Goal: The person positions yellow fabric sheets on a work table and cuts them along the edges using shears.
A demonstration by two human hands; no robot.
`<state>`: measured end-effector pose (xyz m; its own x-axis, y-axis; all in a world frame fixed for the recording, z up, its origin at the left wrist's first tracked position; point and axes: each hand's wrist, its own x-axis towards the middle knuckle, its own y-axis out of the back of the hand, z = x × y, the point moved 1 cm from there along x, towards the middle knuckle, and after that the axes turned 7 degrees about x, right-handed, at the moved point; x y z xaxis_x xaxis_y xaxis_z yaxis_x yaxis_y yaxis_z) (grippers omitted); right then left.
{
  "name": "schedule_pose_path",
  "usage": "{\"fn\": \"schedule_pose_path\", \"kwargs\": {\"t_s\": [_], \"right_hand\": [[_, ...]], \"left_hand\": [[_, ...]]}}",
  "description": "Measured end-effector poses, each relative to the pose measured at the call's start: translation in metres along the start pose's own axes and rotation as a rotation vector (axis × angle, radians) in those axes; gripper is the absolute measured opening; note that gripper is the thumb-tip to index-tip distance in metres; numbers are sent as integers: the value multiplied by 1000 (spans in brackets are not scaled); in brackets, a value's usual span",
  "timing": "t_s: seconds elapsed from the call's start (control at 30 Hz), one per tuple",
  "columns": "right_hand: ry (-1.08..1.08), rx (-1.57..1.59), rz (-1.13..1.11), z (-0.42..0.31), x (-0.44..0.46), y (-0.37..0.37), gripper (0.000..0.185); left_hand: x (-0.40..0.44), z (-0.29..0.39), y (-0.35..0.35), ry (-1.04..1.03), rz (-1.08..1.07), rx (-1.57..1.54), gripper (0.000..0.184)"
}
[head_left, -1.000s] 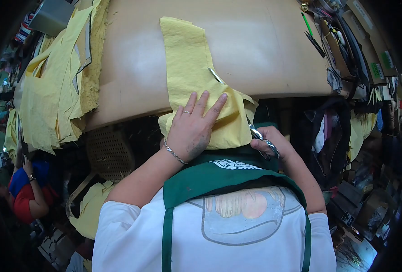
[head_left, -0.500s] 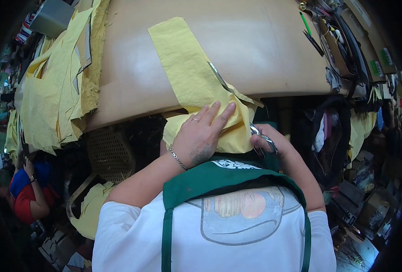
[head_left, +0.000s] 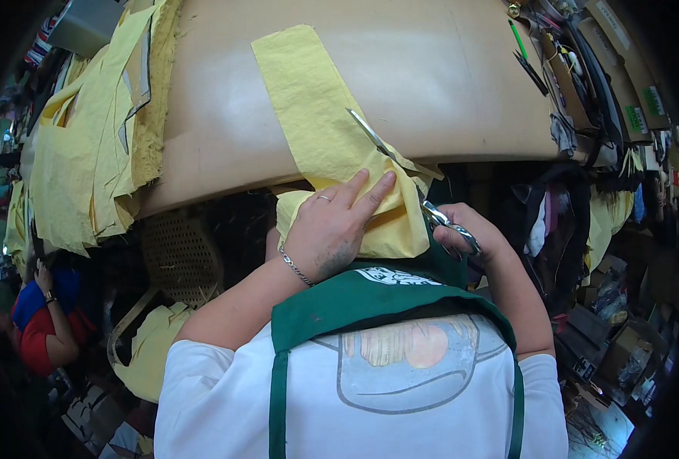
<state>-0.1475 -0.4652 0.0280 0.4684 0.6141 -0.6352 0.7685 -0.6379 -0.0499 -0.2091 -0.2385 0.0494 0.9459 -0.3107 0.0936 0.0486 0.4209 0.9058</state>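
Note:
A long piece of yellow cloth [head_left: 305, 99] lies on the table and hangs over its near edge towards my apron. My left hand [head_left: 332, 222] rests flat on the cloth at that edge, fingers stretched out. In my right hand [head_left: 469, 233] are large metal scissors [head_left: 439, 216], with fingers through the handle loops. One blade shows above the cloth, pointing away to the upper left; the cloth hides part of the scissors. A narrow yellow strip lies at the cloth's right side by the blades.
Stacked yellow cloth [head_left: 102, 145] covers the left of the table [head_left: 224, 138]. A green pen [head_left: 517, 38] and a dark tool [head_left: 530, 73] lie at the right, near boxes [head_left: 615, 61]. A chair [head_left: 182, 256] stands below left. Another person [head_left: 48, 321] sits farther left.
The scissors and my right hand have shifted slightly right and down. More of the upper blade shows above the cloth. My left hand stays nearly in place.

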Motion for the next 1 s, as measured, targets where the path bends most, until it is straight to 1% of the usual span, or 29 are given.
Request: {"fn": "schedule_pose_path", "kwargs": {"t_s": [0.2, 0.4, 0.7, 0.8, 0.9, 1.0], "right_hand": [[-9, 18, 44, 3, -2, -1, 66], [-48, 28, 87, 5, -2, -6, 58], [-100, 58, 114, -1, -5, -13, 51], [-72, 39, 101, 1, -5, -12, 52], [-29, 30, 32, -1, 0, -8, 56], [39, 17, -12, -8, 10, -10, 62]], "left_hand": [[1, -2, -2, -7, 7, 6, 59], [2, -1, 0, -15, -1, -15, 58], [4, 0, 3, -17, -30, -149, 56], [3, -1, 4, -2, -46, -151, 55], [2, -1, 3, -9, -62, -168, 54], [0, 1, -4, -69, -9, -156, 56]]}}
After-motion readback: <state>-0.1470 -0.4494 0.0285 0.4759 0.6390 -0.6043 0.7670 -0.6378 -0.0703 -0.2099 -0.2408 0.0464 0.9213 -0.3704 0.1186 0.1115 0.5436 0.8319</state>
